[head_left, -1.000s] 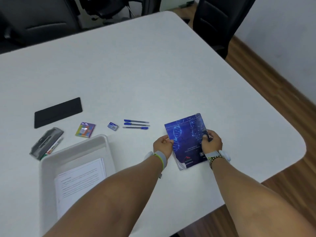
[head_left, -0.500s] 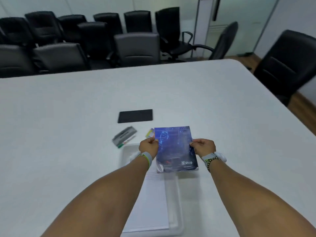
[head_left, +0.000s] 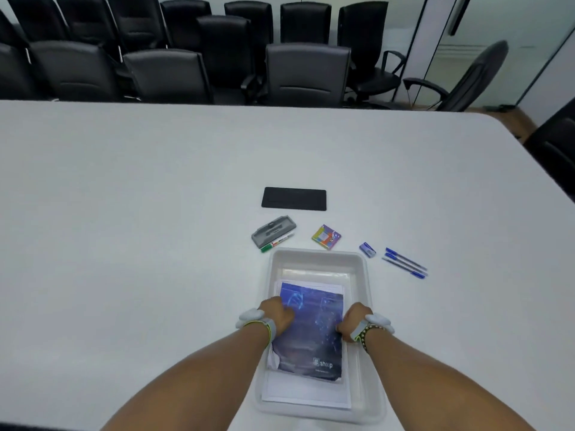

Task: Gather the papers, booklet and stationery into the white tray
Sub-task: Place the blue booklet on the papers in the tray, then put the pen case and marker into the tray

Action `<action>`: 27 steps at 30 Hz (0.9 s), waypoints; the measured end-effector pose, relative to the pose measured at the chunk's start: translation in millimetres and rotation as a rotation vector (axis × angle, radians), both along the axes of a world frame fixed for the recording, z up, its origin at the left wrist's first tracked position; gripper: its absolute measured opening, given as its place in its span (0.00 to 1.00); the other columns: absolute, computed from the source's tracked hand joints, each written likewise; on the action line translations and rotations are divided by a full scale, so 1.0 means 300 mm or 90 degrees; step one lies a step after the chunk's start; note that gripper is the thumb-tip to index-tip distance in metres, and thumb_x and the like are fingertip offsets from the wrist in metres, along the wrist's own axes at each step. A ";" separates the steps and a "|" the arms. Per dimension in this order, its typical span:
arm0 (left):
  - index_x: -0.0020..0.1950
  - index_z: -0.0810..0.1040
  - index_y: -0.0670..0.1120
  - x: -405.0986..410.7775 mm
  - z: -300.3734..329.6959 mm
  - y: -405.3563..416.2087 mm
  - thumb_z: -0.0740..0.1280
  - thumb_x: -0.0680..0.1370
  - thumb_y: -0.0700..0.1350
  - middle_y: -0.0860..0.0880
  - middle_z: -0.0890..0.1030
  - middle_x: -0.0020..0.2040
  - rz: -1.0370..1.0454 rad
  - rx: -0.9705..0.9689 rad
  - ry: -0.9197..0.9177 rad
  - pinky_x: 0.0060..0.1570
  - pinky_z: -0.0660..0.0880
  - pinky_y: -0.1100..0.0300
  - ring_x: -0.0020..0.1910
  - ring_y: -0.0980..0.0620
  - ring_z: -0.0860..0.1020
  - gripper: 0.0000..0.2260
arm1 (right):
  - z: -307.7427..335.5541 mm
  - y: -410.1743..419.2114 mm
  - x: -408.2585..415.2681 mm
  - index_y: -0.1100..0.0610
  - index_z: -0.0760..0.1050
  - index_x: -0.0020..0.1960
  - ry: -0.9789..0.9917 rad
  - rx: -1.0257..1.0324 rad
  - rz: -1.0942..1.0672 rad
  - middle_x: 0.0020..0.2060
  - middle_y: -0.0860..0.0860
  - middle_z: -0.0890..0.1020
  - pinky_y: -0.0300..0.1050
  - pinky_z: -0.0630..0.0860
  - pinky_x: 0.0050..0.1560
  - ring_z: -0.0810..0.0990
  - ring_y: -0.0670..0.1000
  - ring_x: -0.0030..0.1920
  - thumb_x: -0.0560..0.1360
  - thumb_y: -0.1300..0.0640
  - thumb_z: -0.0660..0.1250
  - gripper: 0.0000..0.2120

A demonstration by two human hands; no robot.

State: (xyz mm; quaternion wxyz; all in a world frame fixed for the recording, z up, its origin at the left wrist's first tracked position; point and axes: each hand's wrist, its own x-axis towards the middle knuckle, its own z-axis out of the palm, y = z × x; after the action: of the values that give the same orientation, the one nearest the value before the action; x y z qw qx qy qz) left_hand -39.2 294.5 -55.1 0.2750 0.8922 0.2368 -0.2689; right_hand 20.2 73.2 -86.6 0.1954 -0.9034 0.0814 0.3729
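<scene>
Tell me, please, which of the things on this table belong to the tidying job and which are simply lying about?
Part of the job:
white tray
papers in it
blue booklet, both hands on it
three blue pens
green marker
small eraser
colourful notepad
grey holder (probably)

Just lying about:
black pad
chairs

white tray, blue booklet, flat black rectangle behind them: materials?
White tray: looks like moulded plastic, slightly translucent, with rounded corners and a soft sheen. Blue booklet: glossy printed paper cover; its lower left corner is curled and creased. Flat black rectangle: matte, thin, rounded corners; could be rubber, plastic or leatherette, can't tell from here.
</scene>
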 end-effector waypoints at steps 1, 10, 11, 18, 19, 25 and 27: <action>0.62 0.79 0.43 0.000 0.004 -0.008 0.61 0.81 0.51 0.43 0.82 0.63 -0.070 0.024 0.026 0.51 0.73 0.60 0.60 0.42 0.81 0.16 | -0.002 -0.003 -0.005 0.54 0.80 0.42 -0.010 -0.021 0.032 0.41 0.50 0.83 0.35 0.72 0.34 0.86 0.51 0.45 0.69 0.46 0.73 0.11; 0.48 0.85 0.49 0.284 0.038 0.179 0.64 0.72 0.56 0.47 0.87 0.49 -0.069 0.120 -0.106 0.47 0.79 0.59 0.48 0.43 0.85 0.16 | 0.105 0.224 0.331 0.52 0.81 0.41 -0.201 -0.035 0.224 0.41 0.49 0.85 0.43 0.81 0.44 0.83 0.52 0.41 0.68 0.35 0.65 0.20; 0.49 0.85 0.50 0.325 0.050 0.215 0.64 0.72 0.56 0.48 0.87 0.49 -0.046 0.118 -0.130 0.48 0.78 0.59 0.49 0.43 0.85 0.15 | 0.122 0.266 0.379 0.51 0.80 0.40 -0.216 -0.006 0.224 0.41 0.48 0.85 0.42 0.81 0.45 0.83 0.51 0.41 0.69 0.36 0.66 0.19; 0.69 0.76 0.50 0.641 -0.044 0.416 0.71 0.74 0.57 0.48 0.81 0.65 -0.002 0.080 -0.163 0.59 0.76 0.57 0.63 0.44 0.80 0.25 | 0.076 0.564 0.740 0.51 0.77 0.62 -0.263 0.120 0.343 0.58 0.50 0.82 0.45 0.76 0.57 0.80 0.55 0.58 0.78 0.49 0.65 0.14; 0.69 0.75 0.50 0.667 -0.072 0.423 0.72 0.73 0.57 0.47 0.80 0.65 -0.028 0.085 -0.161 0.59 0.76 0.56 0.63 0.44 0.80 0.26 | 0.050 0.598 0.773 0.52 0.74 0.68 -0.241 0.109 0.376 0.65 0.52 0.78 0.45 0.73 0.62 0.77 0.56 0.64 0.78 0.53 0.65 0.19; 0.78 0.66 0.47 0.786 -0.218 0.438 0.70 0.73 0.53 0.45 0.73 0.70 -0.095 0.112 -0.151 0.64 0.75 0.51 0.67 0.42 0.75 0.34 | -0.136 0.717 0.928 0.50 0.48 0.82 -0.186 -0.004 0.633 0.82 0.49 0.50 0.48 0.45 0.80 0.47 0.51 0.81 0.75 0.60 0.68 0.43; 0.76 0.69 0.47 0.808 -0.234 0.450 0.70 0.72 0.52 0.45 0.75 0.68 -0.079 0.103 -0.175 0.64 0.75 0.51 0.65 0.42 0.75 0.32 | -0.145 0.722 0.947 0.50 0.50 0.82 -0.216 -0.003 0.662 0.81 0.50 0.54 0.51 0.43 0.80 0.48 0.50 0.81 0.74 0.61 0.67 0.42</action>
State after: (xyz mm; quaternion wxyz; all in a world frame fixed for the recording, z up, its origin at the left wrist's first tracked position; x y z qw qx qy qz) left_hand 203.3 429.6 -125.3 0.2153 0.9526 0.1625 -0.1405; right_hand 304.4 289.7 -130.2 -0.0067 -0.8723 -0.4079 0.2695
